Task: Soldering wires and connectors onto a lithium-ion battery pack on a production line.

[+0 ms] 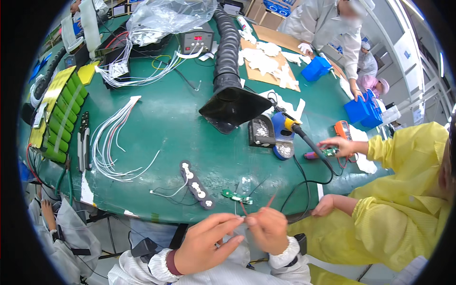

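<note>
Red thin wire pinched between both hands at the near edge of the green worktop.

Head view: left hand (209,242) and right hand (267,229) meet fingertip to fingertip just below the worktop (166,123) rim, both pinching 1 thin red wire (243,209). Wire runs up and slightly left from the pinch toward the small green circuit board (236,195), which lies on the worktop straight ahead of the hands, long axis left-right; whether the wire joins the board, cannot tell. Right hand looks a little nearer the board. A 2nd red lead (270,201) slants up-right beside it. Black strip with white pads (197,185) lies just left of the board, slanted. Soldering iron stand (283,137) sits farther back; another person's hand (339,146) works near it.
</note>
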The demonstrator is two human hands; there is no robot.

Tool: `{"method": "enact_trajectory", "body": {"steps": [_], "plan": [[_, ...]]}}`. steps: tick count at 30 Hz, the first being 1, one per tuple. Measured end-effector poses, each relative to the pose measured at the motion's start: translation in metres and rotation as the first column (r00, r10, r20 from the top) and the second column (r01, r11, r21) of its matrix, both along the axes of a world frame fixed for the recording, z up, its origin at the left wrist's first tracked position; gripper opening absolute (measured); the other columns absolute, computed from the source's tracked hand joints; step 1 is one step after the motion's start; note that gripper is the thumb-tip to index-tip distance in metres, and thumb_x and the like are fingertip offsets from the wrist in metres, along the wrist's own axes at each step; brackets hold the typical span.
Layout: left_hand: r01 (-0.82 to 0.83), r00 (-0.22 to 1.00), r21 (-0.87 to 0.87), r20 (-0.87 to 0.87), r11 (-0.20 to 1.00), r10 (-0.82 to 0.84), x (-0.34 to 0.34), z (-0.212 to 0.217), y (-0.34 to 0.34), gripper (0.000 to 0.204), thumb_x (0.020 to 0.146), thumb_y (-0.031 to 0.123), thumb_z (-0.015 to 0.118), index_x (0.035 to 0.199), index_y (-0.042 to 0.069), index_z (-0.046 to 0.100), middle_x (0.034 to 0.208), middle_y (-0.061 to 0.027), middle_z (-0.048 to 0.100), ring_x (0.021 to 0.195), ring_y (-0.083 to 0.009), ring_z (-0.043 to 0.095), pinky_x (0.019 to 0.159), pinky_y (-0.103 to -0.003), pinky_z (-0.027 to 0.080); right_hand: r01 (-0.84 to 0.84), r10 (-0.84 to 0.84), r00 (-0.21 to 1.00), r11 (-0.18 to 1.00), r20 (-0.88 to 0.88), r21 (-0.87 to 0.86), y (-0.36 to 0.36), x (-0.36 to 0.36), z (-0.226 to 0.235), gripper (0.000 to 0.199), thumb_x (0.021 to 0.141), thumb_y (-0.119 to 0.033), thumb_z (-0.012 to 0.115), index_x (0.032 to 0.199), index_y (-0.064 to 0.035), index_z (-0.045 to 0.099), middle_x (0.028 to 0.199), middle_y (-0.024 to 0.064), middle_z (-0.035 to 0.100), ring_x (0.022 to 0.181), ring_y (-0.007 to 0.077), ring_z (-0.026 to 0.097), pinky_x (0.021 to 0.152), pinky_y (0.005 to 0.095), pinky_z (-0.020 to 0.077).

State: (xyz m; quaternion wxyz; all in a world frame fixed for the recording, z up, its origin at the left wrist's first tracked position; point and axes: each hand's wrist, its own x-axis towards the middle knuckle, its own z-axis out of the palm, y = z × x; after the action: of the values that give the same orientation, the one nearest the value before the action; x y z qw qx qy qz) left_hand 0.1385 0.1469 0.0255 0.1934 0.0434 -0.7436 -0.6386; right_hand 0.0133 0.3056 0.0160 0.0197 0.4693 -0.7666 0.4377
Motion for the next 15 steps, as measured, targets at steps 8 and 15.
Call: {"method": "enact_trajectory", "body": {"steps": [8, 15], "plan": [[-0.077, 0.996, 0.153, 0.064, 0.985, 0.068, -0.013, -0.009, 0.006, 0.028, 0.086, 0.004, 0.074, 0.112, -0.003, 0.070, 0.095, -0.0114, 0.074, 0.064, -0.0101, 0.065, 0.059, -0.025, 0.052, -0.082, 0.092, 0.993, 0.987, -0.069, 0.134, 0.002, 0.015, -0.022, 0.014, 0.081, -0.010, 0.073, 0.075, -0.0041, 0.062, 0.065, 0.0072, 0.053, 0.058, 0.0250, 0.055, 0.052, 0.0379, 0.0406], [0.013, 1.000, 0.171, 0.001, 0.985, -0.013, 0.006, -0.036, 0.007, 0.015, 0.087, 0.003, 0.073, 0.101, 0.000, 0.072, 0.084, -0.0079, 0.072, 0.061, -0.0109, 0.063, 0.056, -0.025, 0.050, -0.172, 0.146, 0.980, 0.965, 0.135, 0.199, 0.016, -0.007, 0.008, 0.023, 0.081, -0.010, 0.076, 0.102, -0.0017, 0.073, 0.068, 0.0078, 0.061, 0.056, 0.0210, 0.058, 0.055, 0.0317, 0.0472]]}}
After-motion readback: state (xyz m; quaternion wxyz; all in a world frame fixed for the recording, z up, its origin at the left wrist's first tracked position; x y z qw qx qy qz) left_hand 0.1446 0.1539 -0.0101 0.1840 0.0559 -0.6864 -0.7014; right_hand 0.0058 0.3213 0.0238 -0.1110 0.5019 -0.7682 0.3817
